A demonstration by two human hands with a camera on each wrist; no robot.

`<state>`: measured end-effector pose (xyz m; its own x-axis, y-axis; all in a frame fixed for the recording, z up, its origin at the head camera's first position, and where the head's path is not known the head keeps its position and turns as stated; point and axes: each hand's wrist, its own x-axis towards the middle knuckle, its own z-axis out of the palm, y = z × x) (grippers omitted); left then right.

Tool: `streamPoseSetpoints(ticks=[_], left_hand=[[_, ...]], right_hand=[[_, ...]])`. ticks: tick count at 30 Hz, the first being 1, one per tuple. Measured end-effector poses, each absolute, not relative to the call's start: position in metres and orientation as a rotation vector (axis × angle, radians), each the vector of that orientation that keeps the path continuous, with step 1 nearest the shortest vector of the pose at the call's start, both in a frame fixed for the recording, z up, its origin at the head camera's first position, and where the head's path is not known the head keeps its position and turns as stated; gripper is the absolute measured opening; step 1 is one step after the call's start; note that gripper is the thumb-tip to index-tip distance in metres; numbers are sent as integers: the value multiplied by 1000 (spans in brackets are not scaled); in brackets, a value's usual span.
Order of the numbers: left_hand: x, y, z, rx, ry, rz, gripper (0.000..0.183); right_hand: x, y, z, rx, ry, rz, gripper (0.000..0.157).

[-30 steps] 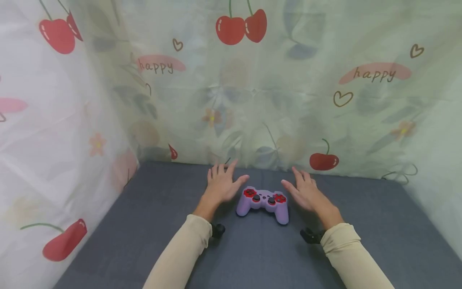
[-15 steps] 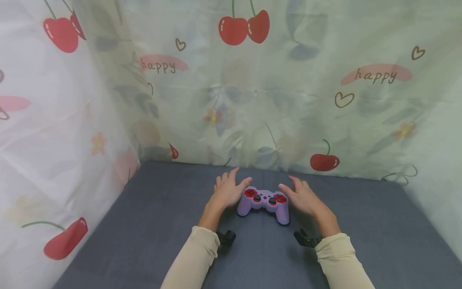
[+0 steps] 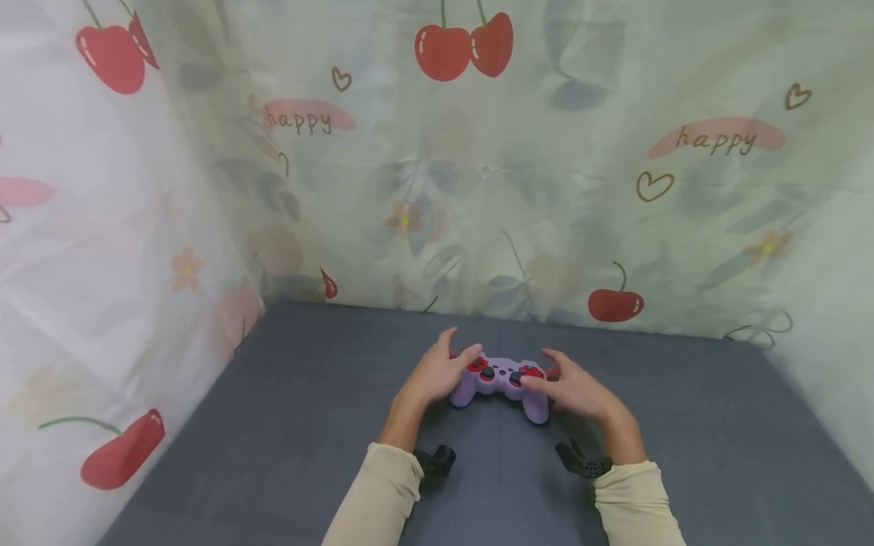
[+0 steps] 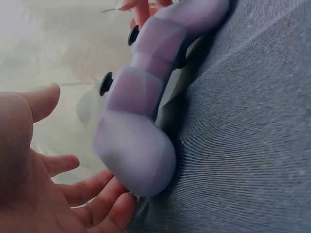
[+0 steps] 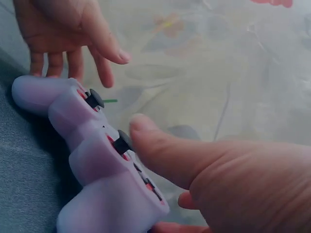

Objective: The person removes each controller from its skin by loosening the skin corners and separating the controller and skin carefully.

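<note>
A lilac game controller (image 3: 501,365) with red button areas and two black thumbsticks lies on the dark cloth. At its left side is my left hand (image 3: 435,373). In the left wrist view, the fingertips (image 4: 109,191) reach the underside of the left handle (image 4: 141,160), while the thumb (image 4: 46,101) stands apart from it. My right hand (image 3: 579,388) is at the other side, fingers spread loosely. Its thumb (image 5: 167,153) overlaps the near thumbstick (image 5: 123,141) in the right wrist view; its other fingers are mostly hidden.
A dark grey cloth (image 3: 307,409) covers the table. Behind it hangs a pale curtain (image 3: 478,220) printed with cherries and "happy". A white printed sheet (image 3: 102,303) stands on the left. Black wrist devices (image 3: 437,460) are strapped below both hands.
Both hands have moved inward and nearer to the controller's handles. The right thumb now overlaps the controller's top face. The controller lies where it was.
</note>
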<state>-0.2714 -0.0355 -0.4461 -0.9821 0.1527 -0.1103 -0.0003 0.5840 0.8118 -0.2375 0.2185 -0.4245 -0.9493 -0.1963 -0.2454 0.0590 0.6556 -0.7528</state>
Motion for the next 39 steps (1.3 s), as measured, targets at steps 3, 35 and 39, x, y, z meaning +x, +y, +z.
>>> streamPoseSetpoints(ticks=[3, 35, 39], left_hand=[[-270, -34, -449, 140, 2586, 1375, 87], [-268, -33, -454, 193, 2611, 1371, 56], [-267, -34, -451, 189, 2592, 1420, 55]], right_hand=[[-237, 218, -430, -142, 2558, -1205, 99], [-242, 216, -452, -229, 2771, -1140, 86], [-241, 216, -450, -213, 2784, -1162, 87]])
